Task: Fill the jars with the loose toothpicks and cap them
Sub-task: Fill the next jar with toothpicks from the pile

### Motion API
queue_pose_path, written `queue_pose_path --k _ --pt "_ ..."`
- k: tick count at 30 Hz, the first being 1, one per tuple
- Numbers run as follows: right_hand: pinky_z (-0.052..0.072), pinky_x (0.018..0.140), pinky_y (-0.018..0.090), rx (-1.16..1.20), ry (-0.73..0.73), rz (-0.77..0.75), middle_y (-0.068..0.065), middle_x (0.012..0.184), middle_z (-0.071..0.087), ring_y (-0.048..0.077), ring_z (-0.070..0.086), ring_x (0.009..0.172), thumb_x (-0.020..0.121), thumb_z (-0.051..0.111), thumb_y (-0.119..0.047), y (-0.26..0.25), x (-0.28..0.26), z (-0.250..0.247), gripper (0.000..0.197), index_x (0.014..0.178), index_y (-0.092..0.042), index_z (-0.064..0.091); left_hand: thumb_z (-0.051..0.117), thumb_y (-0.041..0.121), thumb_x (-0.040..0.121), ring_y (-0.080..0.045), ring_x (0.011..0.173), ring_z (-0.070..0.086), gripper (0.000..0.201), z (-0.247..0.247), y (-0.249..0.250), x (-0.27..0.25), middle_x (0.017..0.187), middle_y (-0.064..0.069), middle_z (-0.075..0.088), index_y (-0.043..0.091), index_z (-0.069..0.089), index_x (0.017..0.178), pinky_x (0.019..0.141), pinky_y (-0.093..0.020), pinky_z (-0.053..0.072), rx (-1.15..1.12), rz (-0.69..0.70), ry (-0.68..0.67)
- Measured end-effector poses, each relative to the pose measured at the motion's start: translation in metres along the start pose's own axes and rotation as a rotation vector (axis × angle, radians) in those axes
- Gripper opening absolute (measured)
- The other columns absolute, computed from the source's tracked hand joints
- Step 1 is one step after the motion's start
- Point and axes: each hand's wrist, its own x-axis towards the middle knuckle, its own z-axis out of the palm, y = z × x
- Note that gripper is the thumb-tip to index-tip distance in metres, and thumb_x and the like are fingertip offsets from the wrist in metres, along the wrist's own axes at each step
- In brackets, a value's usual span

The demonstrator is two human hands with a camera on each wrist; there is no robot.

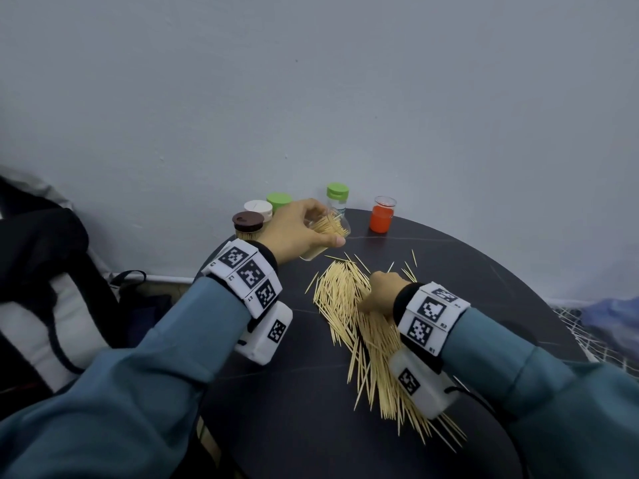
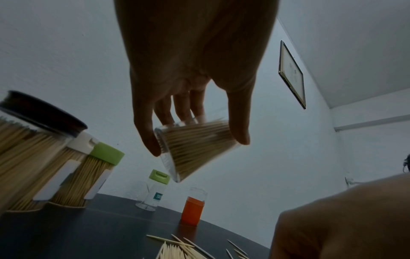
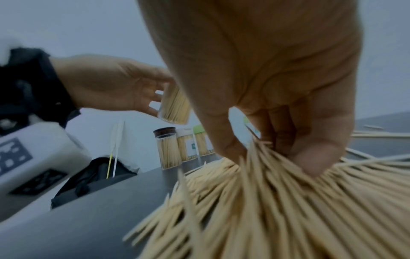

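Uncapped clear jar (image 1: 328,229) tilted, toothpick-filled, loose toothpicks (image 1: 366,326) heaped on dark table (image 1: 484,278)

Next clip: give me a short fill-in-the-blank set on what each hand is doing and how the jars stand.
1. The left hand holds a clear jar that has no ____ on it.
2. The right hand gathers loose ____ from the pile on the dark table.
3. Beside the brown-capped jar stands a full jar with a ____ cap.
4. The orange cap sits inside a small clear ____.

Missing words: cap; toothpicks; white; jar
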Motion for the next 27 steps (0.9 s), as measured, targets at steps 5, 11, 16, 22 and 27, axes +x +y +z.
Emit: queue_pose_path --k 5,11,16,22,27 --pt "0.049 0.070 0.028 0.217 -0.094 0.070 0.013 0.102 0.054 0.025 0.056 0.091 0.096 0.042 -0.013 0.009 0.008 -0.007 0.017 0.088 -0.001 0.051 0.082 0.025 0.069 -0.009 0.096 0.052 0.060 0.001 0.001 0.000 0.112 0.000 0.061 0.011 0.059 0.122 0.081 -0.018 0.037 -0.010 0.001 0.003" --pt "0.051 0.075 0.044 0.742 -0.128 0.137 0.025 0.080 0.060 0.038 0.061 0.075 0.096 0.032 -0.002 0.023 0.015 -0.014 0.023 0.075 -0.001 0.041 0.083 0.026 0.069 -0.010 0.097 0.052 0.061 0.003 0.001 0.001 0.116 -0.003 0.062 0.010 0.058 0.123 0.083 -0.019 0.037 -0.017 0.003 0.000" --pt "0.043 0.058 0.034 1.193 -0.115 0.147 0.010 0.062 0.042 0.023 0.047 0.056 0.098 0.023 -0.001 0.034 0.021 -0.004 0.025 0.080 -0.006 0.039 0.082 0.026 0.069 -0.012 0.098 0.053 0.058 0.004 0.001 0.001 0.111 -0.001 0.062 0.012 0.059 0.121 0.081 -0.021 0.038 -0.004 -0.005 -0.010" --pt "0.028 0.051 0.022 1.494 -0.027 0.094 0.003 0.062 0.031 0.013 0.029 0.054 0.099 0.016 -0.002 0.035 0.024 -0.004 0.031 0.076 -0.012 0.034 0.082 0.027 0.070 -0.012 0.097 0.053 0.055 0.006 0.002 -0.001 0.106 0.002 0.060 0.014 0.058 0.119 0.080 -0.022 0.038 0.013 0.003 -0.028" --pt "0.028 0.044 0.017 1.650 0.141 -0.122 0.001 0.063 0.030 0.012 0.027 0.053 0.100 0.019 -0.002 0.029 0.020 -0.022 0.032 0.074 -0.014 0.033 0.081 0.030 0.069 -0.013 0.097 0.057 0.056 0.009 0.002 -0.002 0.108 0.002 0.062 0.016 0.058 0.118 0.075 -0.021 0.042 -0.007 0.002 -0.091"
